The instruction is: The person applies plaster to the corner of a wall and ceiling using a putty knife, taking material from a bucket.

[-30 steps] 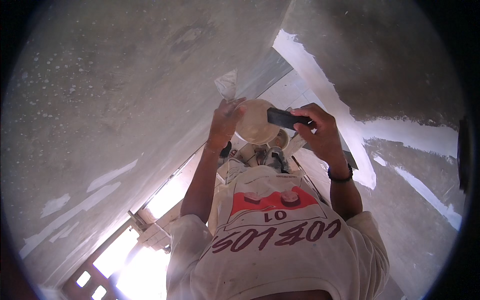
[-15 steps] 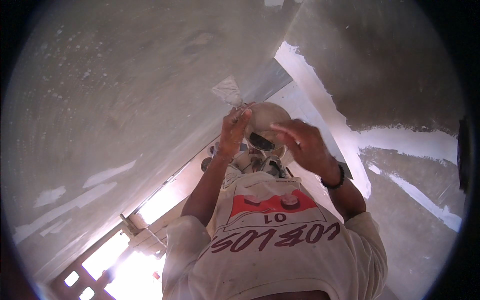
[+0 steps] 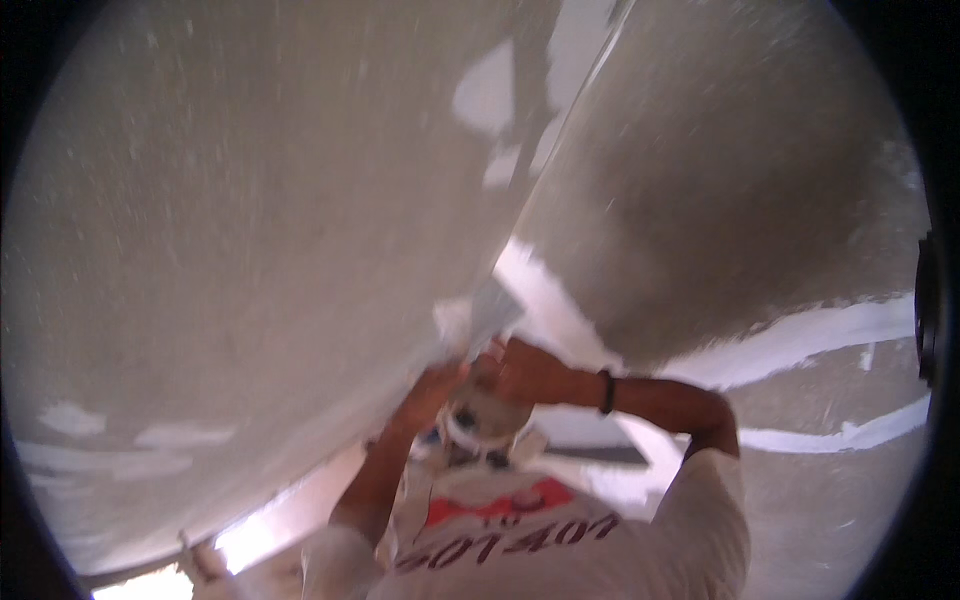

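Observation:
The picture is smeared by motion. Close in front of my chest, my left hand (image 3: 432, 392) is closed at the side of a round, pale bowl (image 3: 505, 412), mostly covered by my hands. Across its far side reaches my right hand (image 3: 522, 372), wearing a dark bracelet on the wrist. Its fingers are closed and meet those of the left; what lies in them is hidden. Just beyond the fingers sticks out the whitish, flared blade of a putty knife (image 3: 453, 318); its handle does not show.
A bare grey plastered wall (image 3: 270, 200) rises at left and meets another wall (image 3: 740, 180) in a corner. White filler strips (image 3: 820, 335) cross the right wall. Bright openings (image 3: 150, 583) are at lower left. Below the bowl are blurred floor items.
My right hand has moved from over the bowl to beside my left hand at the putty knife. Hands and bowl sit lower in the picture, and the view has tilted toward the upper wall.

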Demonstrator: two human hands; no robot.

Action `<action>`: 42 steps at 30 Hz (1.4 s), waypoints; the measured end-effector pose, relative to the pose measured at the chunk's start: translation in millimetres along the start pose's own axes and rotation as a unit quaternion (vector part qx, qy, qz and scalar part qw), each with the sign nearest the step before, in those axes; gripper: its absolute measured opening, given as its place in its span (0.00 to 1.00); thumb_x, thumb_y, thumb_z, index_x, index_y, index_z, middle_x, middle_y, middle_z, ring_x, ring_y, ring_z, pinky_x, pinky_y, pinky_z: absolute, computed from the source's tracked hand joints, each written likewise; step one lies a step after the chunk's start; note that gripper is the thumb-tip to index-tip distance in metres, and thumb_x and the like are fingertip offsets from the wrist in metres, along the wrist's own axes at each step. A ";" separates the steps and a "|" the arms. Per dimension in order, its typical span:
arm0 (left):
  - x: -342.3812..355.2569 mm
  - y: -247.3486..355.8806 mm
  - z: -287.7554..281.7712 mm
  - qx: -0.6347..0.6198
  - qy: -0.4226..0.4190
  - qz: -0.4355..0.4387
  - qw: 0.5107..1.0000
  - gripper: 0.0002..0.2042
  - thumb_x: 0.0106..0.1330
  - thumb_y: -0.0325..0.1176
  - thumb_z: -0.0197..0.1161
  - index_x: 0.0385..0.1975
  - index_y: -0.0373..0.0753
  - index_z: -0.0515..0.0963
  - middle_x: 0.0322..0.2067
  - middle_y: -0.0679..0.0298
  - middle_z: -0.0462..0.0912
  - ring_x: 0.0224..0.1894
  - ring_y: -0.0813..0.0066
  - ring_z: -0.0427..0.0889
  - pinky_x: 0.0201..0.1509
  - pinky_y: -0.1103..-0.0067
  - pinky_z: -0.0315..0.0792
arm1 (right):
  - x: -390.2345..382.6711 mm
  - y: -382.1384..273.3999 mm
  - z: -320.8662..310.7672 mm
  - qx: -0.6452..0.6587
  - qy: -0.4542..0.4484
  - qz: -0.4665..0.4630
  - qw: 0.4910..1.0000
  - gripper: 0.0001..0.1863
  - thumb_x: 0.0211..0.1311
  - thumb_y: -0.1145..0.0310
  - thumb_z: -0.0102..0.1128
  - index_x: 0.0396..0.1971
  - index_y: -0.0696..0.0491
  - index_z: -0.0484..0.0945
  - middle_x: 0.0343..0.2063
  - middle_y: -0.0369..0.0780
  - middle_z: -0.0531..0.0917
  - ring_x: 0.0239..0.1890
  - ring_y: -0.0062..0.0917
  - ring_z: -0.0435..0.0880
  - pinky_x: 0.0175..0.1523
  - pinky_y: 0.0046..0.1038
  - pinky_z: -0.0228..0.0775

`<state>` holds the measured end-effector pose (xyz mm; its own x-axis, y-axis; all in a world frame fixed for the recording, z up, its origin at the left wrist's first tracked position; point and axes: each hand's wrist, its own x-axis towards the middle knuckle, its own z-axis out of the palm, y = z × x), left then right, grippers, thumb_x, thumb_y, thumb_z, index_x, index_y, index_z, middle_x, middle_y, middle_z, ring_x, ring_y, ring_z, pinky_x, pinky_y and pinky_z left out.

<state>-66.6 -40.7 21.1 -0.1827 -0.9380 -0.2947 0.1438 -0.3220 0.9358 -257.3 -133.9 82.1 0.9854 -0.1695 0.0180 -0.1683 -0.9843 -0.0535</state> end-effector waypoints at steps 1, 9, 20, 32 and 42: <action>-15.4 33.8 14.8 0.007 0.056 -0.070 0.996 0.21 0.71 0.42 0.51 0.54 0.32 0.73 0.57 0.56 0.73 0.59 0.65 0.69 0.66 0.72 0.58 | 0.7 -0.3 2.4 0.053 -0.003 0.012 0.999 0.12 0.58 0.62 0.54 0.36 0.53 0.79 0.38 0.45 0.77 0.43 0.37 0.75 0.47 0.39 0.70; 4.3 -4.5 2.1 -0.057 0.000 -0.056 0.997 0.32 0.63 0.57 0.58 0.52 0.31 0.75 0.49 0.58 0.77 0.52 0.71 0.71 0.58 0.73 0.62 | 6.9 -11.6 -22.5 -0.133 -0.053 -0.108 0.984 0.09 0.52 0.63 0.57 0.31 0.47 0.83 0.33 0.37 0.74 0.40 0.28 0.73 0.34 0.26 0.70; 20.3 -34.8 -0.4 -0.036 0.005 -0.119 0.992 0.32 0.62 0.60 0.58 0.50 0.32 0.76 0.47 0.58 0.78 0.47 0.68 0.75 0.51 0.68 0.67 | -0.9 -17.2 -13.9 -0.142 -0.038 -0.096 0.985 0.07 0.52 0.64 0.58 0.22 0.48 0.80 0.29 0.36 0.76 0.39 0.27 0.75 0.35 0.25 0.72; 8.1 -21.7 7.6 -0.104 -0.052 -0.100 0.988 0.29 0.64 0.57 0.57 0.47 0.33 0.77 0.41 0.63 0.82 0.42 0.74 0.79 0.47 0.76 0.70 | -4.1 -21.6 -6.6 -0.124 -0.064 -0.077 0.987 0.08 0.55 0.62 0.56 0.25 0.49 0.81 0.33 0.40 0.77 0.40 0.30 0.76 0.36 0.28 0.75; 2.4 -14.9 -5.9 -0.090 -0.024 -0.095 0.991 0.27 0.66 0.54 0.57 0.49 0.32 0.76 0.45 0.61 0.81 0.47 0.72 0.78 0.52 0.74 0.69 | -4.7 -22.6 -42.5 -0.016 -0.083 -0.044 0.995 0.09 0.59 0.63 0.55 0.28 0.53 0.79 0.31 0.43 0.77 0.41 0.34 0.77 0.37 0.32 0.76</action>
<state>-63.4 -39.0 5.3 -0.2677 -0.8527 -0.4487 0.2723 -0.5136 0.8137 -259.2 -112.9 125.7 0.9867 -0.0739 -0.1449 -0.0785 -0.9966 -0.0265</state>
